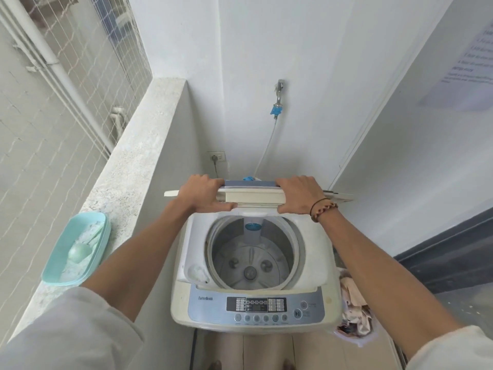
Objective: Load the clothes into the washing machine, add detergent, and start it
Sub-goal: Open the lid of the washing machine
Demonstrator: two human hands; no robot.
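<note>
Both the left hand (202,194) and right hand (298,194) grip the folded cream lid (253,197) raised over the white top-loading washing machine (256,263); crumpled clothes (353,311) lie just beside its right side.

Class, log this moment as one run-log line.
lid: raised, gripped by left hand and right hand | drum: empty | clothes: beside washer

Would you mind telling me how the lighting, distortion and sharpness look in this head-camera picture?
Head view: soft, even daylight with only faint shadows; wide-angle lens bends the ledge and wall edges outward; the paper notice at upper right is blurred and unreadable; the washing machine, both hands on its lid and the control panel are fairly sharp, though button labels are too small to read.
</note>
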